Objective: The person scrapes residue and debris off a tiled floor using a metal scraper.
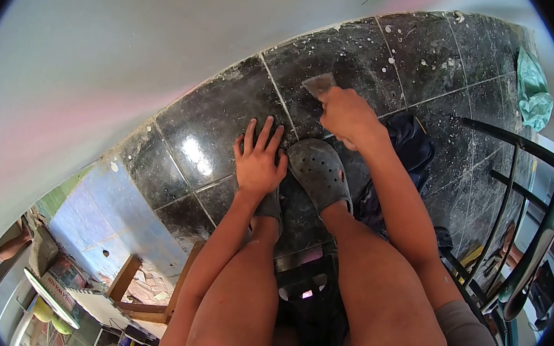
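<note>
My right hand [349, 118] is closed around a scraper [319, 83], whose flat, wide blade lies at the black floor tiles [223, 108], close to a grout line. Only the blade shows; the handle is hidden in my fist. My left hand [259, 161] rests with its fingers spread on the tiles, beside my left foot, and holds nothing. Between the two hands is a dark clog [319, 174] on my right foot. White specks and splatters mark the tiles around the blade and along the wall.
The pale wall [136, 39] curves along the tiles' far edge. Dark cloth [407, 145] lies by my right forearm. A dark metal chair [512, 189] stands at right, below a green plastic bag [533, 91]. At lower left is a wooden frame [144, 308].
</note>
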The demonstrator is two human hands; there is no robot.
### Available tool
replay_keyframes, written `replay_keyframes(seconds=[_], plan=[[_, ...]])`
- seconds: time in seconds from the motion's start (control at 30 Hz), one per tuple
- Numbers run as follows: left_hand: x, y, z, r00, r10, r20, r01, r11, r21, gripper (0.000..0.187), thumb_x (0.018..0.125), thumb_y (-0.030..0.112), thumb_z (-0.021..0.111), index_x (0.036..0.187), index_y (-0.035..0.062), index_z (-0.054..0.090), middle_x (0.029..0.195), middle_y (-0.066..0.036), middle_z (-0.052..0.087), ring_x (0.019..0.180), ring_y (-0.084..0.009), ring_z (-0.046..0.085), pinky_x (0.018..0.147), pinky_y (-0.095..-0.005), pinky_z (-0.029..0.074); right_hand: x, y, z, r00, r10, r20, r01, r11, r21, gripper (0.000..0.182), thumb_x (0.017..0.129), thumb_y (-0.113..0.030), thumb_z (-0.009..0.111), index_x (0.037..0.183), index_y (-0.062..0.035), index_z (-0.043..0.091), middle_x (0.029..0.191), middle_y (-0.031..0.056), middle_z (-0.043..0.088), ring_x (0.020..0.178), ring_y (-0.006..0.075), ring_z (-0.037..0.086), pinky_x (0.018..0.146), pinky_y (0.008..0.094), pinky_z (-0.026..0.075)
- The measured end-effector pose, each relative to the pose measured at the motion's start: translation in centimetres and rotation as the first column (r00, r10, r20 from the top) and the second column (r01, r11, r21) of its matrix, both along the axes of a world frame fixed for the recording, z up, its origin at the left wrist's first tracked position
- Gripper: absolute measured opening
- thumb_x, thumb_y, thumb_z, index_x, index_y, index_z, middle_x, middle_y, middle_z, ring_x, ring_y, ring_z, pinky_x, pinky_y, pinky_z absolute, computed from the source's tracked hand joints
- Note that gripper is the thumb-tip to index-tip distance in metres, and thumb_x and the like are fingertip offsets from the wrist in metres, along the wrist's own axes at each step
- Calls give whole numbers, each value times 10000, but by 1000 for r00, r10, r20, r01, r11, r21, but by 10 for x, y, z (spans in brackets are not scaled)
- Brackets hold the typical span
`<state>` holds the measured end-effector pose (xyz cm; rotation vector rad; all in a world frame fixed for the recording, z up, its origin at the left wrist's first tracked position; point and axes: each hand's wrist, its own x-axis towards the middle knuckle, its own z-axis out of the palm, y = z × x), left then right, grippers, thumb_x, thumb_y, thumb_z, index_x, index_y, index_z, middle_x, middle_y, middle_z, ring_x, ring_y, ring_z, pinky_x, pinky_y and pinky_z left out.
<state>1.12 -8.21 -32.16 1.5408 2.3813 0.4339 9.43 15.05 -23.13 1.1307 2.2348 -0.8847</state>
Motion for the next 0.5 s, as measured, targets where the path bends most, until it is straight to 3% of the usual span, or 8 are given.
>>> replay_keyframes(seconds=[0.27, 0.37, 0.5], plan=[[1, -2, -1, 1000, 5, 15, -5, 1000, -28, 544, 901, 275, 631, 1441, 209, 626, 1636, -29, 453, 1524, -363, 359, 1191, -595, 284, -8, 3, 5, 999, -48, 14, 49, 999, -24, 308, 816, -91, 679, 1084, 46, 744, 1034, 309, 737, 1016, 462, 725, 914, 494, 592], [0, 0, -1, 1000, 6, 9, -6, 1000, -15, 542, 899, 272, 631, 1436, 201, 627, 1629, -34, 457, 1521, -361, 360, 1185, -591, 289, -2, 2, -2, 998, 54, 22, -53, 998, -18, 310, 813, -88, 678, 1085, 46, 743, 1035, 308, 737, 1008, 459, 728, 907, 489, 594], [1, -1, -1, 1000, -1, -1, 1, 1000, -2, 537, 894, 264, 629, 1426, 188, 630, 1617, -42, 463, 1515, -355, 364, 1169, -589, 302, -5, 4, -4, 1000, -17, -13, 16, 998, -55, 324, 816, -90, 675, 1104, 47, 735, 1049, 303, 739, 1029, 441, 730, 909, 485, 594]])
